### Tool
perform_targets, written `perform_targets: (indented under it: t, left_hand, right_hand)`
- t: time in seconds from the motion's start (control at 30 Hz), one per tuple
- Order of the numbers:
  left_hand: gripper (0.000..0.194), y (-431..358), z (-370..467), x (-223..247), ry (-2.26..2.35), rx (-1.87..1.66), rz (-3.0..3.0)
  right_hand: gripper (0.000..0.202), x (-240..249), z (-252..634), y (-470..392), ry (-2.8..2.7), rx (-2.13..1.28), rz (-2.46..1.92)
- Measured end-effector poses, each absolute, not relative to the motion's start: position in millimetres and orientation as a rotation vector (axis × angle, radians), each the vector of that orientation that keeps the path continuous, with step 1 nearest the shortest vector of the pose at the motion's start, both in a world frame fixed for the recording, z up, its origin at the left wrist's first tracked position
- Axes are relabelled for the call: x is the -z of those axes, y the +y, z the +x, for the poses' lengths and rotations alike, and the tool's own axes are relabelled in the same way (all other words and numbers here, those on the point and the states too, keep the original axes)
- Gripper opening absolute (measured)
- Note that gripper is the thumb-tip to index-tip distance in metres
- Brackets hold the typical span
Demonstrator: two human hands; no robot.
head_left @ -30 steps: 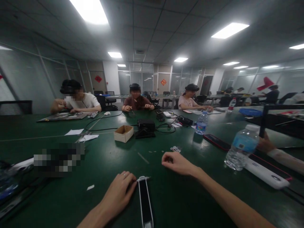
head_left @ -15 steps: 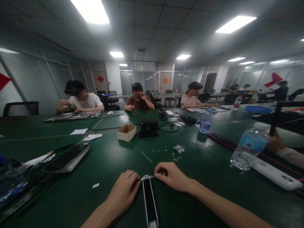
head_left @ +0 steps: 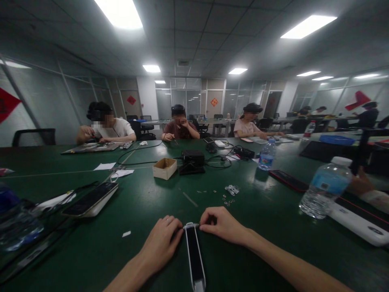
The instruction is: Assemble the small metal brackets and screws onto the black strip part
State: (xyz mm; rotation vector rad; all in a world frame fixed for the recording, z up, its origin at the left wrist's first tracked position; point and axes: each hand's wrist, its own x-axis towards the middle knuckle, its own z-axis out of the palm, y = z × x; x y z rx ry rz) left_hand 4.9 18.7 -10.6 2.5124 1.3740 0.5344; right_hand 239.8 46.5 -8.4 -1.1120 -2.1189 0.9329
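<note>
A long, narrow device [head_left: 194, 257] with a white frame and a black top strip lies lengthwise on the green table in front of me. My left hand [head_left: 161, 239] is closed, its thumb and fingers pressed against the left side of the device's far end. At the right side of that end, my right hand [head_left: 221, 225] makes a pinch. Something thin and pale shows by its fingertips, too small to name. Beyond my right hand lie small metal parts [head_left: 232, 190] and several little rings [head_left: 228, 201].
An open cardboard box [head_left: 165, 168] and a black device [head_left: 193, 161] stand farther back. On the right are water bottles [head_left: 326, 188] and a white box-shaped device [head_left: 354, 221]; a phone [head_left: 91, 198] lies left. Several people sit around, one person's hand [head_left: 363, 184] at far right.
The view has shifted slightly, so everything appears a little to the right. Both hands keep their places at the device's far end, with hardly any visible movement.
</note>
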Motion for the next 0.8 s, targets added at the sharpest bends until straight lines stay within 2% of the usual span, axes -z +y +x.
perform_targets:
  t: [0.37,0.8]
  left_hand:
    - [0.018,19.2,4.3,15.0,1.376,-0.566,2.516]
    - [0.018,17.7,5.3,11.8,1.401,-0.55,2.531]
  right_hand:
    - [0.014,12.3,231.3,45.0,-2.092,-0.921,-1.164]
    - [0.013,8.2,230.6,41.3,-2.255,-0.711,-1.119]
